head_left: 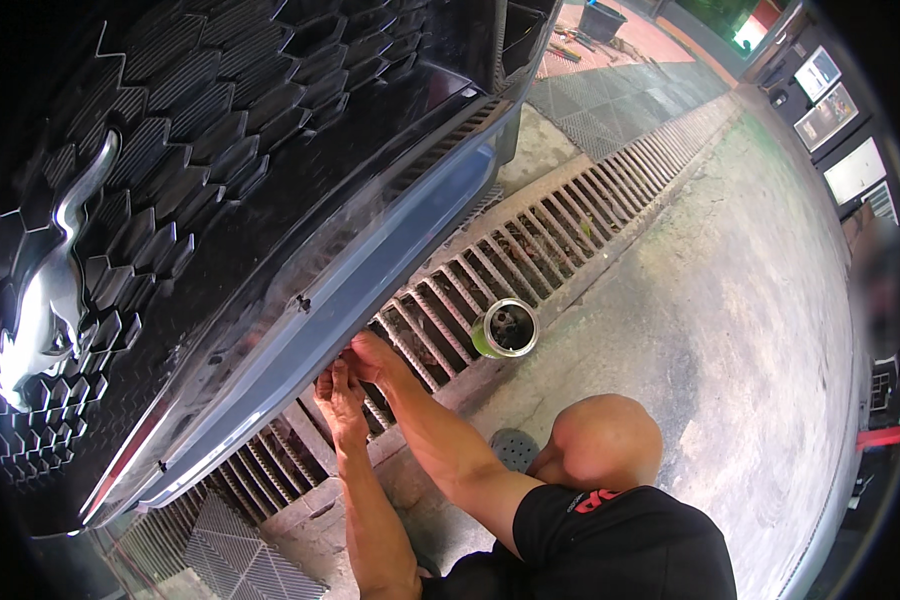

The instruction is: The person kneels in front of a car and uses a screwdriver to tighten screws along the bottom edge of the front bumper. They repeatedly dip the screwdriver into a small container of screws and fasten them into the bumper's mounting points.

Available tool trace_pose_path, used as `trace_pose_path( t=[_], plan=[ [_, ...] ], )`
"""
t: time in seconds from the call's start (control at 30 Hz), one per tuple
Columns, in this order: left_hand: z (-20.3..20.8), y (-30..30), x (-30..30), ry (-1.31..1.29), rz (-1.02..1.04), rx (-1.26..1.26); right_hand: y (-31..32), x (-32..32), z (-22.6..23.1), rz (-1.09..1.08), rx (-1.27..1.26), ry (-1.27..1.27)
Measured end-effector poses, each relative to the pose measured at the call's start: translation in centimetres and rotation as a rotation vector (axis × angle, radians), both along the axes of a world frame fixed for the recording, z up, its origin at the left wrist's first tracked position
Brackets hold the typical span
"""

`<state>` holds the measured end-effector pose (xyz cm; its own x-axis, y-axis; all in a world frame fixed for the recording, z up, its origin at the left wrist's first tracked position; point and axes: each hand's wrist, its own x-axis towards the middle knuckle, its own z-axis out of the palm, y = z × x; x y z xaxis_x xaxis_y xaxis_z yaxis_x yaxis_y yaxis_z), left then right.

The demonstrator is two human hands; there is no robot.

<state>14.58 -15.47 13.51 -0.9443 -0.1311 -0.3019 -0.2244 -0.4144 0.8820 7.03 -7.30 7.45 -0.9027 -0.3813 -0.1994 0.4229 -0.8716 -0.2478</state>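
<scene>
We see the black car front (220, 200), the blue-grey strip (370, 278) already lying along it; at the strip's lower edge, the left hand (341, 403) and right hand (368, 356) bunch fingers, holding what we can't tell; we'd judge that spot unfinished.

The left hand (340, 402) and right hand (372, 356) are positioned at the blue-grey bumper lip's (400, 232) lower edge. An open can (483, 342) stands beside the drain grating (610, 188).
</scene>
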Motion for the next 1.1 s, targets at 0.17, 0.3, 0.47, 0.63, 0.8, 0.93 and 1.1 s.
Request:
trace_pose_path(
  t=[0.17, 0.3, 0.47, 0.63, 0.8, 0.93, 1.1],
  plan=[
    [0.1, 0.4, 0.0, -0.001, 0.003, -0.031, 0.2, 0.0, -0.6, -0.046, 0.023, -0.034],
    [0.5, 2.3, 0.6, -0.006, 0.009, -0.015, 1.3, 0.1, -1.3, -0.013, 0.038, -0.001],
    [-0.3, 1.1, 0.3, 0.026, 0.046, -0.029, -0.2, 0.4, 0.4, -0.01, 0.041, 0.005],
    [0.1, 1.4, 0.3, 0.0, 0.036, -0.066, 0.4, 0.5, -0.5, 0.004, 0.021, 0.009],
    [-1.0, 1.0, -0.3, -0.002, 0.078, -0.079, -0.4, 0.5, -0.4, -0.082, 0.009, 0.009],
    [-1.0, 0.3, 0.1, -0.012, 0.067, -0.097, -0.9, 0.8, 0.5, -0.103, 0.004, -0.046],
    [0.0, 0.0, 0.6, 0.034, 0.015, 0.003, -0.9, 0.8, 0.7, -0.07, -0.004, -0.025]
  ],
)
